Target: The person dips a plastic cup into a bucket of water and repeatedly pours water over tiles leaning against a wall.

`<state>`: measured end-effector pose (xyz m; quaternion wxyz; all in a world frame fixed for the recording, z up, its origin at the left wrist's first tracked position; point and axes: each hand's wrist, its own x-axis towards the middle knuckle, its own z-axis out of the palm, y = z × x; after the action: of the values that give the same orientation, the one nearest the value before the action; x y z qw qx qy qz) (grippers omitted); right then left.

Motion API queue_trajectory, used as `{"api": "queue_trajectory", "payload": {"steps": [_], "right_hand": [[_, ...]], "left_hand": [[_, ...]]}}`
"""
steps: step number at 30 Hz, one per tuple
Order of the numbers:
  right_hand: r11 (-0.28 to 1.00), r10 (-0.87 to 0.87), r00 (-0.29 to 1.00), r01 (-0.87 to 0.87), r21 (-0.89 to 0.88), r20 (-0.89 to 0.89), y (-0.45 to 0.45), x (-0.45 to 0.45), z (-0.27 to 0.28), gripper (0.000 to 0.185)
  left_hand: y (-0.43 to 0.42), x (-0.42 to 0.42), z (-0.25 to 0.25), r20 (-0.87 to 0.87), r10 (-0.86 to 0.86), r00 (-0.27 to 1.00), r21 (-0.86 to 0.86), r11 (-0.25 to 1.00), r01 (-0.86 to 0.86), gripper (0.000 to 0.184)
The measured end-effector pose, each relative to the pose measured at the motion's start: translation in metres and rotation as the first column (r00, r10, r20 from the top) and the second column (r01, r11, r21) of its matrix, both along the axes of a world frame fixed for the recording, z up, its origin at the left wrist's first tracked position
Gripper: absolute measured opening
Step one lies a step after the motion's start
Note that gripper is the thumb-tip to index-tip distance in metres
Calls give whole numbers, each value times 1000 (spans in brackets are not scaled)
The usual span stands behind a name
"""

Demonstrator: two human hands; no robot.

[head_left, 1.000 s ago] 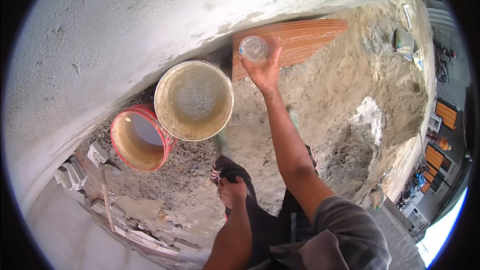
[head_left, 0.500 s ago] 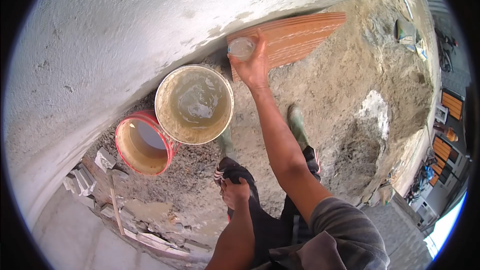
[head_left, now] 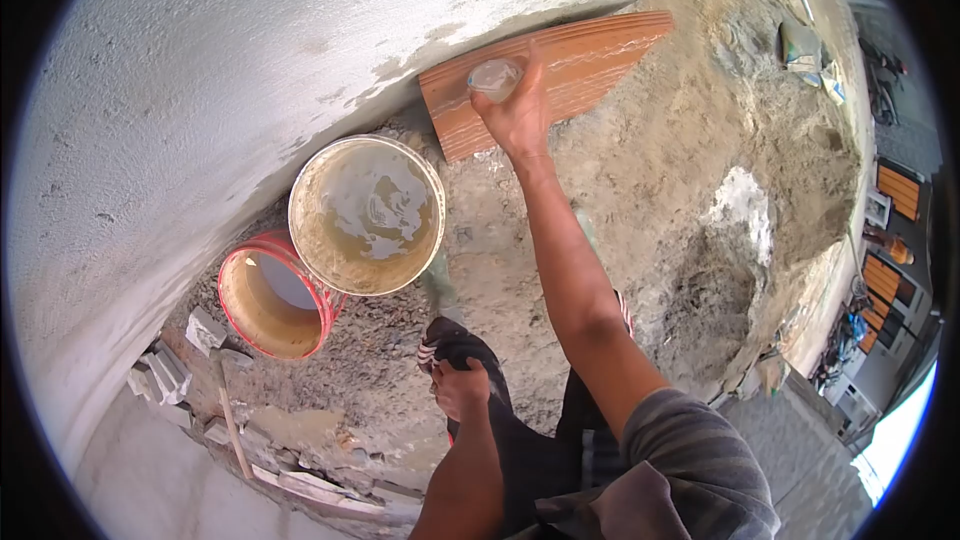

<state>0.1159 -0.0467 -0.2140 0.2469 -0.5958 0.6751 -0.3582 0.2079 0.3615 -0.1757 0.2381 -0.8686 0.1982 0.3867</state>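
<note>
My right hand (head_left: 515, 118) is closed around a clear plastic cup (head_left: 494, 79), holding it above the ribbed reddish-brown bricks (head_left: 600, 55) that lie along the wall. What the cup holds is hard to make out. My left hand (head_left: 462, 389) rests on my bent knee (head_left: 462, 342), its fingers curled round it. Between the wall and my legs stands a large pale bucket (head_left: 437, 250) of cloudy water. A red-rimmed bucket (head_left: 325, 325), also with murky liquid inside, sits against its lower left side.
The rough plastered wall (head_left: 220, 70) runs along the upper left, with damp patches above the bricks. Broken masonry pieces (head_left: 160, 375) and a wooden-handled tool (head_left: 235, 430) lie at lower left. A sack (head_left: 800, 45) lies on the sandy ground (head_left: 660, 150) at upper right.
The view has shifted a little, so the buckets and bricks appear further left. My right hand and the cup have moved slightly right and up over the bricks. My left hand stays on my knee.
</note>
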Motion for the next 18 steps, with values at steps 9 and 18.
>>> {"api": "queue_trajectory", "payload": {"steps": [9, 18], "right_hand": [[996, -30, 981, 47, 82, -192, -36, -61, 11, 107], [998, -50, 951, 60, 25, -306, -53, -93, 5, 110]], "left_hand": [[-16, -7, 6, 12, 4, 1000, 3, 1000, -4, 62], [-14, -12, -4, 32, -62, 998, 14, 998, 62, 63]]}}
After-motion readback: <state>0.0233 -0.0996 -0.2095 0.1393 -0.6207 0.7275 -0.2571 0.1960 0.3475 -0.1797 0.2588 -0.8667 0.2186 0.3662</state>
